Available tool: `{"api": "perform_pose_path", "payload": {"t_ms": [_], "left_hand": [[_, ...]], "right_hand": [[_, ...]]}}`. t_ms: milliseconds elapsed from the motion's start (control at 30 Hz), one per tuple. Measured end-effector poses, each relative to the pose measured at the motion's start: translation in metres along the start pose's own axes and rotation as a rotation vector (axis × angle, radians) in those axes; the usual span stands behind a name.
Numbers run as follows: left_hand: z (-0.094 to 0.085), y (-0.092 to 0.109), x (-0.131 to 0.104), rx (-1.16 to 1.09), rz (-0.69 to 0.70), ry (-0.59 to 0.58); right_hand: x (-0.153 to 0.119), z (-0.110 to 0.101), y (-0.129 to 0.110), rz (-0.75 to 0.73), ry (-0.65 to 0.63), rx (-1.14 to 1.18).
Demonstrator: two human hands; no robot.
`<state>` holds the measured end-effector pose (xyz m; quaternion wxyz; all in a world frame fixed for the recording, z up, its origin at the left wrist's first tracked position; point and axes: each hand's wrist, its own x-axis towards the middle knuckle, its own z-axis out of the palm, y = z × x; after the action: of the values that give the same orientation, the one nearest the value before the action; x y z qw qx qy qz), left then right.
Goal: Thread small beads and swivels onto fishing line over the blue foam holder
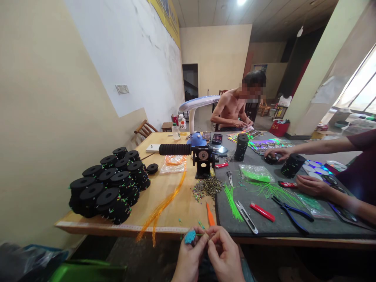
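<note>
Near the bottom of my head view, I have both bare hands together at the front edge of the pale wooden bench (179, 207). The thumb and forefinger of my left hand (191, 250) pinch a thin, flexible green strand (201, 234), which lies between the two hands. A small, lumpy bright-blue piece (190, 236) sits against the left forefinger. The fingers of my right hand (225, 250) are curled in, their tips close together at the strand's near end; the detail there is too small for me to tell whether they grip it.

Just beyond the hands lies a slim tool with an orange handle (210, 215), and past that I see a heap of small, dark metallic beads (211, 187) in front of a black mechanical device with a ribbed foam grip (202, 156). To my left, a loose bundle of orange strands (169, 199) hangs over the bench edge, near a large cluster of stacked black foam spools (88, 203).

On the dark grey mat (268, 228) to my right are a bundle of bright green strands (233, 201), silver thread snips (246, 217), a red plastic rod-shaped item (262, 212) and blue-handled pliers (293, 214). Farther right, a co-worker's hand (280, 153) rests on a black spool.
</note>
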<state>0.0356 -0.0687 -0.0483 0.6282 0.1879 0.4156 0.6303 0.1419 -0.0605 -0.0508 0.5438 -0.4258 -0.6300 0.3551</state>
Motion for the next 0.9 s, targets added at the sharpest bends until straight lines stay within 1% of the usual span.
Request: {"api": "perform_pose_path", "payload": {"t_ms": [167,500,767,900], "left_hand": [[0.0001,0.0006,-0.0005,0.016,0.017,-0.013],[-0.0043,-0.002,0.0005,0.038,0.046,-0.027],[-0.0052,-0.0038,0.0028,0.036,0.032,-0.034],[-0.0044,-0.0032,0.0027,0.03,0.033,-0.038]], "right_hand": [[0.0016,-0.001,-0.0027,-0.009,0.004,-0.001],[0.0013,0.0004,0.001,0.001,-0.001,0.009],[-0.0006,-0.0001,0.0049,0.007,-0.011,-0.031],[0.0005,-0.0003,0.0031,-0.001,-0.001,-0.031]]}}
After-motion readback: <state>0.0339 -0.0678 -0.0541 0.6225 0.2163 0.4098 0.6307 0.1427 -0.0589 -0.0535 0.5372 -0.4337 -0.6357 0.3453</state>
